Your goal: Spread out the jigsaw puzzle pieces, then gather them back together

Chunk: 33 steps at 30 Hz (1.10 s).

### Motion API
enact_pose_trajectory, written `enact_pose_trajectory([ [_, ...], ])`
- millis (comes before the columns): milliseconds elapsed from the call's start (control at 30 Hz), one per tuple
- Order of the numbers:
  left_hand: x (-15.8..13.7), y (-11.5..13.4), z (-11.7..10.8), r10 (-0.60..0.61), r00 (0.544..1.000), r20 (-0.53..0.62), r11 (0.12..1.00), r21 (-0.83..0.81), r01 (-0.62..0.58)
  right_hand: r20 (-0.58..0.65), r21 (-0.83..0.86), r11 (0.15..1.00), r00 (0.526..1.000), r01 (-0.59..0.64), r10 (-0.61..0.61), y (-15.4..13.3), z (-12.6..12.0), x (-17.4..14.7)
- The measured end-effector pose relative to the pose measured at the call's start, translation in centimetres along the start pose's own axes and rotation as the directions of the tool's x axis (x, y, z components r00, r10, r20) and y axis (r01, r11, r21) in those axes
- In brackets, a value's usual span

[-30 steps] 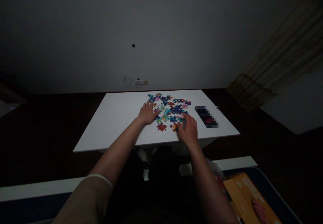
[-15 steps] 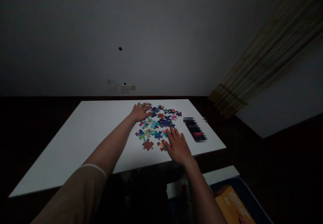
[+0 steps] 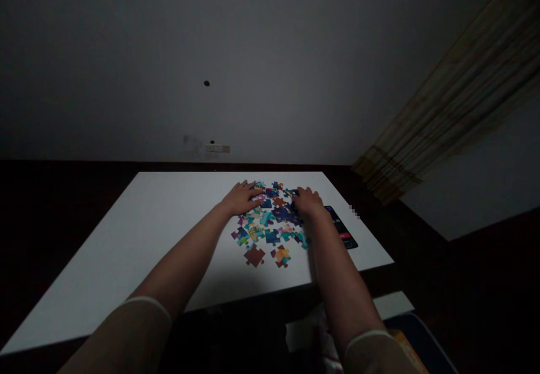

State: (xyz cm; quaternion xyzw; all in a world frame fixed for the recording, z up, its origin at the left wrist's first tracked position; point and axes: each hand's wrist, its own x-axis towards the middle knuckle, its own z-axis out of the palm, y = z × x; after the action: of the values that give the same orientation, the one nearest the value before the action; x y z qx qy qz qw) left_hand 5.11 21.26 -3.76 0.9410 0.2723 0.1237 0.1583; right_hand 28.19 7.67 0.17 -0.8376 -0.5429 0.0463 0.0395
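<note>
While dim and squeezed, head view all the same clear enough: left hand (image 3: 242, 198) flat on the far left edge of a scatter of jigsaw puzzle pieces (image 3: 270, 222), fingers spread apart and pressed down, gripping nothing. Right hand (image 3: 307, 201) palm down at the far right edge of the same scatter, fingers loosely curved over the pieces; cannot tell whether any piece pinched beneath. Pieces loose and mostly blue, teal and pink, lying between the two hands and nearer the body on a white table (image 3: 139, 233). Apart from the cluster at its near side: a brown piece (image 3: 255, 256) and just beside it an orange piece (image 3: 280, 256). Just right of the right forearm, a dark flat object (image 3: 343, 230) partly blurred, lying near the table's right edge. Beyond the table, a wall socket (image 3: 217, 148) low on a grey wall; at far right, a striped curtain (image 3: 442, 121).
</note>
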Motion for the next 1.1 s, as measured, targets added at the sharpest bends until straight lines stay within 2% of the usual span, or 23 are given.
enact_pose_trajectory([
  [100,0.0,-0.2,-0.1,0.046,0.996,-0.071,0.994,-0.092,-0.052,0.010,0.005,0.994,0.994,-0.111,0.111,-0.7,1.3,1.5],
  [200,0.3,-0.8,0.3,-0.007,0.985,-0.173,0.979,-0.204,-0.029,0.001,0.006,0.994,0.994,-0.112,0.112,-1.3,2.5,1.6],
  [300,0.8,-1.6,1.0,-0.066,0.971,-0.228,0.953,-0.302,-0.006,-0.019,0.001,0.997,0.997,-0.071,0.071,-1.5,3.0,1.7],
  [467,1.7,-3.3,1.9,-0.173,0.928,-0.330,0.853,-0.522,-0.027,-0.250,-0.007,1.000,0.968,-0.026,0.023,-1.0,2.7,2.4],
  [567,2.2,-4.0,2.1,-0.288,0.896,-0.337,0.733,-0.680,-0.021,-0.350,0.017,0.999,0.936,0.038,-0.029,-1.1,2.5,2.6],
  [667,2.3,-3.9,1.9,-0.361,0.876,-0.320,0.654,-0.757,-0.007,-0.364,0.045,0.971,0.909,0.236,-0.204,-2.1,2.7,2.4],
  [733,2.1,-3.3,1.7,-0.341,0.878,-0.335,0.706,-0.708,0.004,-0.309,0.050,0.923,0.885,0.381,-0.348,-3.1,2.9,2.2],
  [800,1.9,-2.6,1.6,-0.262,0.911,-0.318,0.813,-0.582,0.030,-0.209,0.045,0.900,0.885,0.434,-0.417,-4.1,3.1,2.1],
  [867,1.7,-2.1,1.6,-0.179,0.950,-0.255,0.897,-0.440,0.051,-0.119,0.043,0.907,0.904,0.418,-0.411,-4.8,3.2,2.1],
  [933,1.5,-1.9,1.6,-0.150,0.968,-0.201,0.932,-0.357,0.070,-0.085,0.053,0.920,0.920,0.388,-0.383,-4.9,3.1,2.2],
  [1100,1.8,-2.4,1.7,-0.190,0.956,-0.223,0.923,-0.374,0.096,-0.131,0.041,0.943,0.938,0.329,-0.322,-3.6,3.4,2.7],
])
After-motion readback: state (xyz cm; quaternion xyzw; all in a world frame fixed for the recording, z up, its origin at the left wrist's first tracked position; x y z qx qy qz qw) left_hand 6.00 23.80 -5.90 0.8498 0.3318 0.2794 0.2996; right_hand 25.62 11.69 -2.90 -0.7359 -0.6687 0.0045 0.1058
